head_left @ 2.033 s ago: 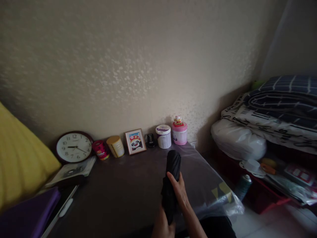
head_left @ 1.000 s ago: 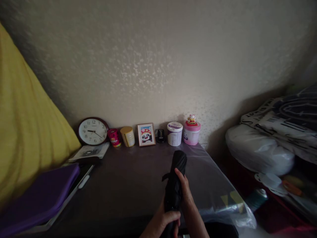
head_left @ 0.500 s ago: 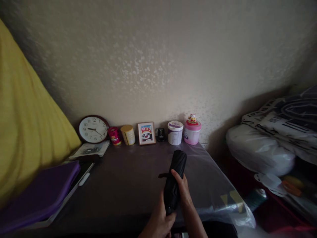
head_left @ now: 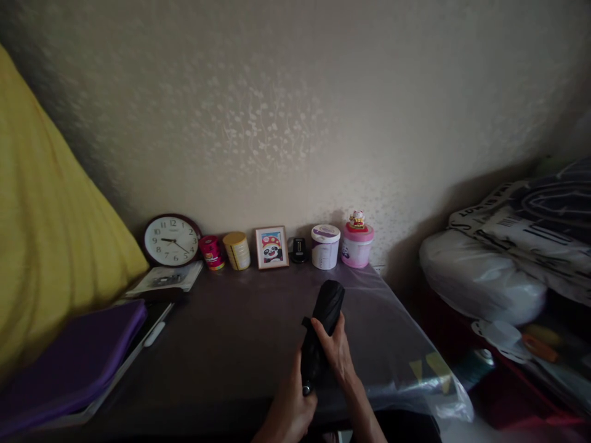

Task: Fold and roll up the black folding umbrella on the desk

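A folded black umbrella (head_left: 330, 300) is held over the near part of the table, its top tilted away and to the right. My left hand (head_left: 292, 397) is closed round its lower end, where a small shiny button shows at the handle. Higher up, my right hand (head_left: 336, 351) wraps the canopy from the right side, with the thumb across the front. A short piece of dark strap sticks out to the left near that thumb. The fingers behind the umbrella are hidden.
Along the wall stand a clock (head_left: 172, 241), a pink can (head_left: 212, 253), a yellow-lidded can (head_left: 237, 251), a framed panda picture (head_left: 272, 247) and two tubs (head_left: 325, 247). A purple folder (head_left: 78, 363) lies left by a yellow curtain (head_left: 55, 215). Bagged bedding (head_left: 480, 277) is piled right.
My right hand has turned and shifted slightly left on the umbrella, its thumb now by the strap. The strap sticks out less. The umbrella has moved a little left.
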Demonstrator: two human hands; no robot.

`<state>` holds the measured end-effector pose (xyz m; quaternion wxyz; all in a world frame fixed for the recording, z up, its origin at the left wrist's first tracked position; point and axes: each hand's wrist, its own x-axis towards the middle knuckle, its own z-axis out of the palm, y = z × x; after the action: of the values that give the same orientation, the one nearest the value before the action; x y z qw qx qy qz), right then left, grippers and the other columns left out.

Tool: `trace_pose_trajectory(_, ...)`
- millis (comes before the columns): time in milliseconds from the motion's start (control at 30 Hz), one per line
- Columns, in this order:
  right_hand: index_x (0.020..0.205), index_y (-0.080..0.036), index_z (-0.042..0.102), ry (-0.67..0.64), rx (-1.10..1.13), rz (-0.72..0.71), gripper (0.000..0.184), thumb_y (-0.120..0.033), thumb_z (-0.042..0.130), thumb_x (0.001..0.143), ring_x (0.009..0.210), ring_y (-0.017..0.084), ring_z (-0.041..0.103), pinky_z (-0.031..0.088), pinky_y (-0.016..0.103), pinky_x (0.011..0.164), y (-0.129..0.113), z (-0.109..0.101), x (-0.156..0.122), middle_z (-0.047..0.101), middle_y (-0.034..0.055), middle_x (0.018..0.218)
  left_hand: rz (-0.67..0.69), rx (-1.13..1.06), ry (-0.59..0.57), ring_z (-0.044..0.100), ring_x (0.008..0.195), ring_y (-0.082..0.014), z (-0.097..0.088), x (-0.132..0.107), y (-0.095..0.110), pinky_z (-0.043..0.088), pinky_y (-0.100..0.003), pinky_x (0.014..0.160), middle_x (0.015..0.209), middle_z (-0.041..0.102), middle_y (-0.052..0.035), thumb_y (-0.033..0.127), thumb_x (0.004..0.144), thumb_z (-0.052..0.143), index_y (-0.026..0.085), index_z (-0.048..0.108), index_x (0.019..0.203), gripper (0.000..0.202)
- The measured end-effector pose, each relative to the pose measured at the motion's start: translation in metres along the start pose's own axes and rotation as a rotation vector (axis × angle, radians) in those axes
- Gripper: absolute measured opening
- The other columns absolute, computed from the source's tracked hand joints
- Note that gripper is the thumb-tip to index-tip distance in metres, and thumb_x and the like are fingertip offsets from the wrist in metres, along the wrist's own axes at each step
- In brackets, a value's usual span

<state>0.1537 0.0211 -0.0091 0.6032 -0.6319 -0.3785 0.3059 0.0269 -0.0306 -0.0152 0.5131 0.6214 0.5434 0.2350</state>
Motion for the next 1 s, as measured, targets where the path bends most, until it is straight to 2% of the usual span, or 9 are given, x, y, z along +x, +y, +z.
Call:
trace_pose_trajectory(67, 0.130, -0.014, 0.036, 0.047, -0.156, -0.124, 0.087, -0.052, 0.067, 0.059, 0.112, 0.031, 0.046, 0.036, 0.040, 0.092, 0.005, 0.001, 0.002, 0.051, 0.0149, 0.120, 0.118, 0.075, 0.038, 0.063, 0.068, -0.0128, -0.006, 0.006, -0.008, 0.047, -0.023, 0.063, 0.111, 0.060, -0.0097, 0.008, 0.070, 0.045, 0.022, 0.007, 0.139, 0.080)
trace_pose_trajectory(167, 0.129, -0.015, 0.040, 0.083, -0.376, -0.342, 0.077, -0.054, 0.062, 0.065, 0.117, 0.033, 0.038, 0.032, 0.047, 0.095, 0.012, 0.001, 0.004, 0.041, 0.0173, 0.128, 0.231, 0.173, 0.067, 0.056, 0.104, -0.0166, -0.014, 0.013, -0.016, 0.042, -0.024, 0.085, 0.129, 0.048, -0.0085, 0.002, 0.066, 0.045, 0.022, 0.010, 0.139, 0.082)
trace_pose_trajectory(233, 0.123, -0.020, 0.048, 0.062, -0.442, -0.463, 0.061, -0.051, 0.058, 0.071, 0.118, 0.031, 0.038, 0.033, 0.046, 0.095, 0.014, 0.001, 0.005, 0.040, 0.0141, 0.129, 0.245, 0.235, 0.062, 0.052, 0.110, -0.0169, -0.019, 0.015, -0.018, 0.040, -0.024, 0.088, 0.131, 0.046, -0.0081, 0.001, 0.066, 0.045, 0.022, 0.010, 0.139, 0.084)
trace_pose_trajectory(367, 0.099, -0.025, 0.064, -0.074, -0.419, -0.578, 0.028, -0.041, 0.049, 0.081, 0.106, 0.023, 0.048, 0.038, 0.038, 0.093, 0.015, 0.002, 0.005, 0.052, 0.0076, 0.115, 0.184, 0.383, 0.060, 0.059, 0.098, -0.0173, -0.024, 0.016, -0.017, 0.042, -0.023, 0.079, 0.115, 0.059, -0.0088, 0.003, 0.069, 0.045, 0.022, 0.006, 0.140, 0.083)
trace_pose_trajectory(467, 0.085, -0.025, 0.065, -0.181, -0.282, -0.568, 0.021, -0.036, 0.047, 0.082, 0.091, 0.019, 0.054, 0.041, 0.033, 0.087, 0.016, 0.004, 0.005, 0.058, 0.0057, 0.096, 0.152, 0.473, 0.054, 0.062, 0.088, -0.0172, -0.026, 0.014, -0.019, 0.042, -0.023, 0.071, 0.104, 0.064, -0.0081, 0.005, 0.071, 0.047, 0.023, 0.003, 0.139, 0.083)
trace_pose_trajectory(533, 0.081, -0.023, 0.062, -0.195, -0.173, -0.526, 0.019, -0.036, 0.048, 0.081, 0.085, 0.018, 0.054, 0.042, 0.030, 0.082, 0.018, 0.005, 0.005, 0.058, 0.0046, 0.088, 0.164, 0.525, 0.064, 0.063, 0.082, -0.0165, -0.027, 0.014, -0.021, 0.041, -0.022, 0.068, 0.099, 0.066, -0.0070, 0.005, 0.071, 0.046, 0.025, 0.000, 0.139, 0.085)
trace_pose_trajectory(733, 0.074, -0.021, 0.058, -0.196, 0.018, -0.255, 0.026, -0.046, 0.052, 0.076, 0.063, 0.013, 0.045, 0.039, 0.023, 0.063, 0.024, -0.002, 0.000, 0.050, -0.0019, 0.065, 0.162, 0.736, 0.072, 0.061, 0.072, -0.0138, -0.031, 0.018, -0.025, 0.038, -0.022, 0.063, 0.085, 0.066, -0.0033, 0.003, 0.070, 0.046, 0.025, -0.003, 0.138, 0.087)
trace_pose_trajectory(867, 0.072, -0.020, 0.058, -0.243, 0.134, -0.120, 0.029, -0.050, 0.057, 0.071, 0.059, 0.012, 0.042, 0.036, 0.021, 0.058, 0.019, -0.007, -0.004, 0.047, -0.0035, 0.060, 0.117, 0.839, 0.078, 0.061, 0.072, -0.0148, -0.032, 0.023, -0.026, 0.039, -0.023, 0.064, 0.085, 0.065, -0.0040, -0.001, 0.071, 0.043, 0.027, -0.003, 0.138, 0.086)
trace_pose_trajectory(1000, 0.075, -0.021, 0.060, -0.289, 0.135, -0.162, 0.028, -0.049, 0.056, 0.072, 0.062, 0.013, 0.045, 0.038, 0.022, 0.060, 0.014, -0.005, -0.002, 0.055, -0.0008, 0.071, 0.117, 0.932, 0.092, 0.062, 0.073, -0.0153, -0.031, 0.024, -0.023, 0.040, -0.023, 0.064, 0.085, 0.064, -0.0046, -0.002, 0.072, 0.041, 0.029, -0.002, 0.138, 0.084)
